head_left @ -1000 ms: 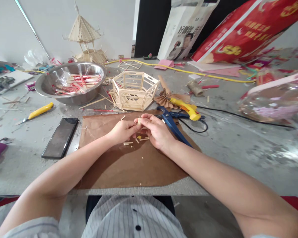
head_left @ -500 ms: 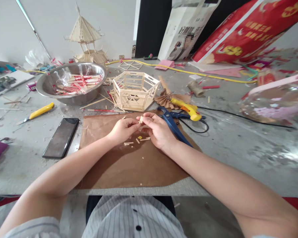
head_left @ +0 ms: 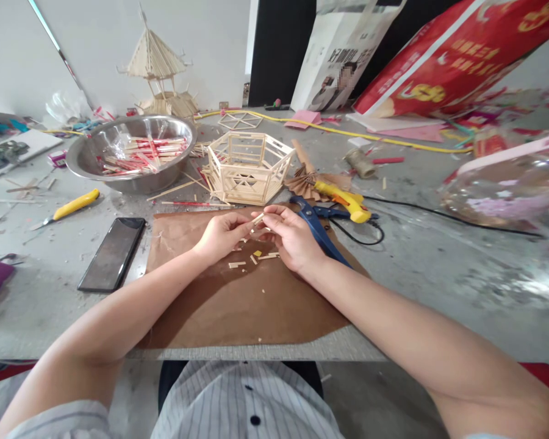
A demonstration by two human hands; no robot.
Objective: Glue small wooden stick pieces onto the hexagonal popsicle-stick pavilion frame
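Note:
Above the brown sheet [head_left: 238, 311], my left hand [head_left: 222, 236] and my right hand [head_left: 293, 236] meet with fingertips pinched around short wooden stick pieces [head_left: 258, 219]. One piece slants between both thumbs; how many pieces are in the fingers I cannot tell. Under the hands lie several cut stick bits [head_left: 236, 264] and a small yellow scrap [head_left: 257, 253]. Just beyond stands a hexagonal stick frame [head_left: 249, 177] with open lattice sides. Blue-handled cutters [head_left: 318, 228] rest right beside my right hand, partly hidden by it.
To the left are a phone [head_left: 112, 255], a yellow utility knife [head_left: 77, 204] and a steel bowl [head_left: 132, 183] of red-and-white wrapped sticks. A stick pagoda [head_left: 158, 64] stands at the back. On the right are a yellow glue gun [head_left: 345, 200] with its black cord and a clear bottle [head_left: 498, 189].
My fingers have shifted slightly and turned the small piece, so it now lies slanted instead of upright. My left hand has moved a little to the left.

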